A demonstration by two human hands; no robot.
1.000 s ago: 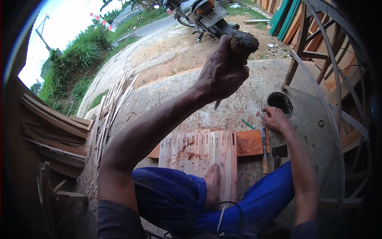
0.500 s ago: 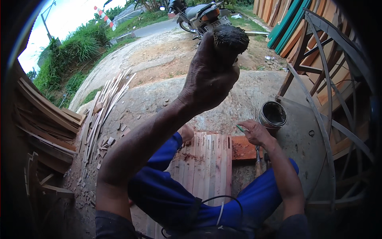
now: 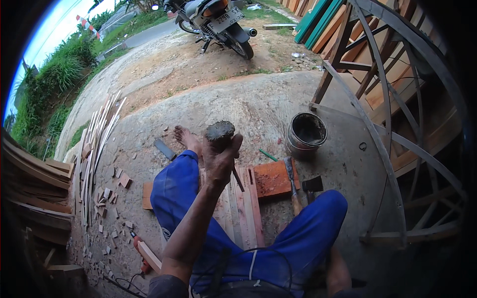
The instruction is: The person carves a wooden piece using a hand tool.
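Left hand (image 3: 220, 161), fingers clamped on a dark, worn-headed chisel (image 3: 222, 144) at centre frame: probably keep it upright over the pale wooden slats (image 3: 243, 203).

Soft overcast daylight is lighting everything evenly; shadows are staying faint, sky is glaring upper left, fisheye edges are bending and darkening.

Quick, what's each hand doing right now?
Left hand: closed around a chisel with a mushroomed dark handle top, blade pointing down.
Right hand: not in view.

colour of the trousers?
Blue, the trousers on both legs; clearest in the head view, the only one given.
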